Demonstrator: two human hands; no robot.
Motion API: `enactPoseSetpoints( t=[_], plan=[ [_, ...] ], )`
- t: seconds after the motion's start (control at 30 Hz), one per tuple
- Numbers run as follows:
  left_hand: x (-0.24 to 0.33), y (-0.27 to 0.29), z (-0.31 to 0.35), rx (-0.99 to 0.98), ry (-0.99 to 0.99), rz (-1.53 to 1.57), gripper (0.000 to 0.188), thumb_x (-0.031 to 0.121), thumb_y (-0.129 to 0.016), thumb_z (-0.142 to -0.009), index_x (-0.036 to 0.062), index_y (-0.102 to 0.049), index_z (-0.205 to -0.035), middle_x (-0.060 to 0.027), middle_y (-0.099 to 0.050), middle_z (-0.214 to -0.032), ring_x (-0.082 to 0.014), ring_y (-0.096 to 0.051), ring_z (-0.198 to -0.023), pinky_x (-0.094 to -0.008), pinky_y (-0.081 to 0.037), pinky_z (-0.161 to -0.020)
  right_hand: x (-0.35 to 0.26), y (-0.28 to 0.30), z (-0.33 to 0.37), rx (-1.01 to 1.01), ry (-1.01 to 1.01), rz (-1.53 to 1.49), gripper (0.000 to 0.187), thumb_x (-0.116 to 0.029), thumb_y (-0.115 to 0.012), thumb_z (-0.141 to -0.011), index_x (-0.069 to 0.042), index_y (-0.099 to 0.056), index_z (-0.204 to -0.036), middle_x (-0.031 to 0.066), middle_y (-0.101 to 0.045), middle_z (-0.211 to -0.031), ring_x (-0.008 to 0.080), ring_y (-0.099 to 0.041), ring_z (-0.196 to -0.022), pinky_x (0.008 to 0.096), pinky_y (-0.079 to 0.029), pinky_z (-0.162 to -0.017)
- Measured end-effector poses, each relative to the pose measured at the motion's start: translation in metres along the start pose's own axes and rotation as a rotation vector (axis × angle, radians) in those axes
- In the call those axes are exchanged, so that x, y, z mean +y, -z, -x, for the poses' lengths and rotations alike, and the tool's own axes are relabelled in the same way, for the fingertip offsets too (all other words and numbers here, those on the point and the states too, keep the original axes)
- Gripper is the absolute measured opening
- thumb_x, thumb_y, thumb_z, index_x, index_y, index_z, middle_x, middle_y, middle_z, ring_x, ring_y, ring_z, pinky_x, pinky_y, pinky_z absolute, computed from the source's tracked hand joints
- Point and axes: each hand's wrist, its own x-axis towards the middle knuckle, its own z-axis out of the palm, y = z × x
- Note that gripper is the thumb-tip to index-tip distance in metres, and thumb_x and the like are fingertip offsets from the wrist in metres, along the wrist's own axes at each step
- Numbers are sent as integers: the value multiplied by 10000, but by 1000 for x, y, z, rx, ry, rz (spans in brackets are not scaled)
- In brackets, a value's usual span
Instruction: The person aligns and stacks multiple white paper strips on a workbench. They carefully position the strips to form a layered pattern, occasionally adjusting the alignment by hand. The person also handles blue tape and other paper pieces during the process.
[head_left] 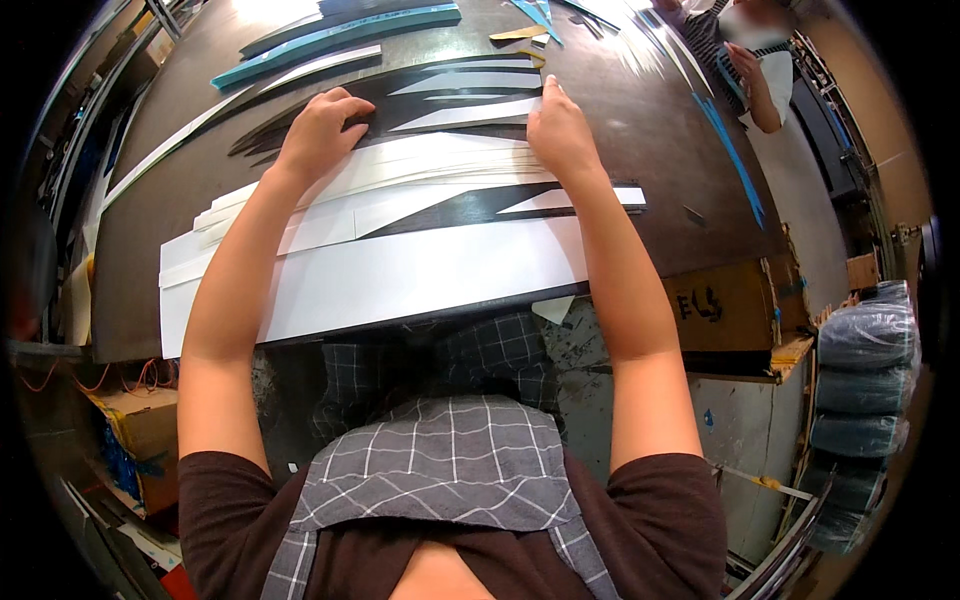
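Note:
A stack of long, thin strips (465, 82), dark with pale faces and tapering to points on the left, lies fanned across the dark table. My left hand (325, 125) is over the left part of these strips, fingers bent and the thumb apart from them. At the right ends of the strips is my right hand (562, 130), its fingers close together and pressed against them; the fingertips are partly hidden. Nearer to me lies a layered pile of white strips (420, 160), under my left wrist. A broad white sheet (430, 275) lies along the near table edge.
Blue-edged strips (340, 45) lie at the far left of the table (680, 215). Blue strips (735, 160) hang near its right edge. Another person (755, 80) stands at the far right. Plastic-wrapped dark rolls (865, 380) are stacked at right, beside a cardboard box (725, 305).

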Motion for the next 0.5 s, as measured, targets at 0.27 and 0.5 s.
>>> enactPoseSetpoints(
  t=[0.27,0.5],
  plan=[
    [-6,-2,-1,107,-114,3,342,94,-726,-898,56,-683,-1235,-107,-669,-1130,-252,-653,-976,-339,-539,-880,-9,38,-13,-82,-145,-586,350,-41,-656,-895,0,-623,-1241,133,-702,-1001,208,-705,-796,322,-603,-759],
    [6,59,3,54,-64,389,463,157,-673,-972,125,-566,-1422,-44,-635,-1056,-110,-581,-876,-247,-506,-768,-17,81,4,-14,-241,-1084,301,-45,-648,-934,6,-618,-1229,83,-661,-999,115,-641,-790,237,-560,-646]
  ],
)
